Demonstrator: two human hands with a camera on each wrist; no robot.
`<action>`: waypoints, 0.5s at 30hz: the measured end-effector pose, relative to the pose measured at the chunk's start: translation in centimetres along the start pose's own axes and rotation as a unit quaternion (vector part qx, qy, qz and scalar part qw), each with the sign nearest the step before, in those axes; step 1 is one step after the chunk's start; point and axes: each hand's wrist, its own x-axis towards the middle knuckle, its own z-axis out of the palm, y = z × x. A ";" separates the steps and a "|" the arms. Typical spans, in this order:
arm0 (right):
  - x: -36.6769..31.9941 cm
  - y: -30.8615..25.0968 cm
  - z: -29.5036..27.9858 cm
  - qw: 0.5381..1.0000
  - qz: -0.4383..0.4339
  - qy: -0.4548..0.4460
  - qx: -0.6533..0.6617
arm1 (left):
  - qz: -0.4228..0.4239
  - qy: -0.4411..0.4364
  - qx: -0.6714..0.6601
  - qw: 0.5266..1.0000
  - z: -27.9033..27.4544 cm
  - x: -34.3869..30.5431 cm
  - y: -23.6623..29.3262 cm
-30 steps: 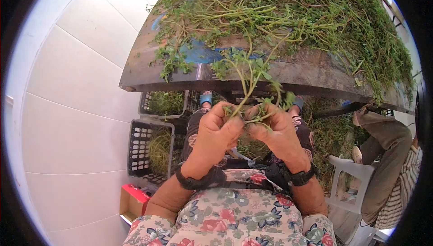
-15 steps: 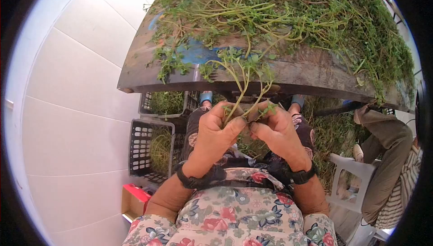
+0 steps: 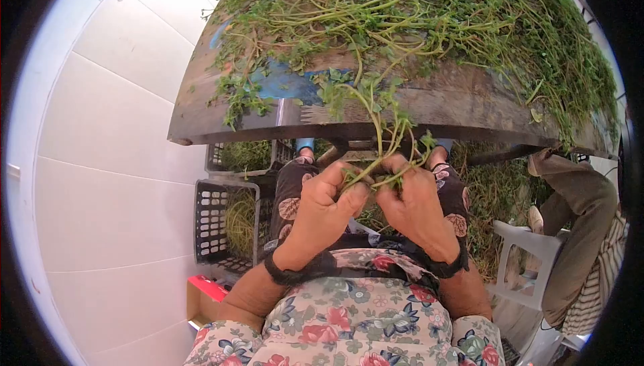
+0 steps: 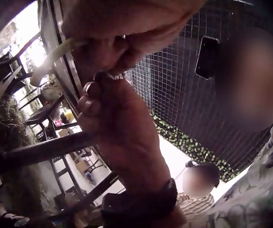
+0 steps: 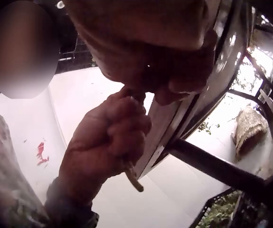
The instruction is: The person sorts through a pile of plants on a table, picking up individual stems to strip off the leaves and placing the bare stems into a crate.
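In the head view my left hand (image 3: 325,208) pinches a leafy green sprig (image 3: 378,128) between thumb and curled fingers. Its forked stems rise in front of the table edge. The right hand (image 3: 419,208), close beside the left, has its thumb and fingers curled around the lower side shoots (image 3: 391,179) of the same greenery. A cut-looking stem end (image 5: 135,180) sticks out below the left hand (image 5: 105,140) in the right wrist view. From the left wrist view, the fingertips of both hands meet, with the right hand (image 4: 127,123) lowest. Fingers hide the exact grip point.
A wooden table (image 3: 463,101) bears a broad heap of tangled greens (image 3: 416,17). Black slatted crates (image 3: 209,222) with greens stand at lower left, near a red box (image 3: 208,289). On the right are a white plastic stool (image 3: 526,252) and another person's leg (image 3: 577,212).
The hands have drawn slightly apart at the fingertips and sit a little lower. The sprig's stems, more upright half a second ago, now lean across toward the right hand.
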 end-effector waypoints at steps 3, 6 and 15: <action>-0.1 0.7 1.0 0.994 0.059 0.015 0.087 | -0.006 0.005 0.009 1.000 -0.1 0.3 0.4; 0.0 0.7 1.6 0.994 0.034 0.043 0.097 | -0.003 0.008 0.040 0.999 0.0 0.2 0.7; -1.2 3.4 -2.2 0.822 0.271 -0.023 0.501 | 0.008 0.009 0.157 0.988 -2.2 -0.3 0.6</action>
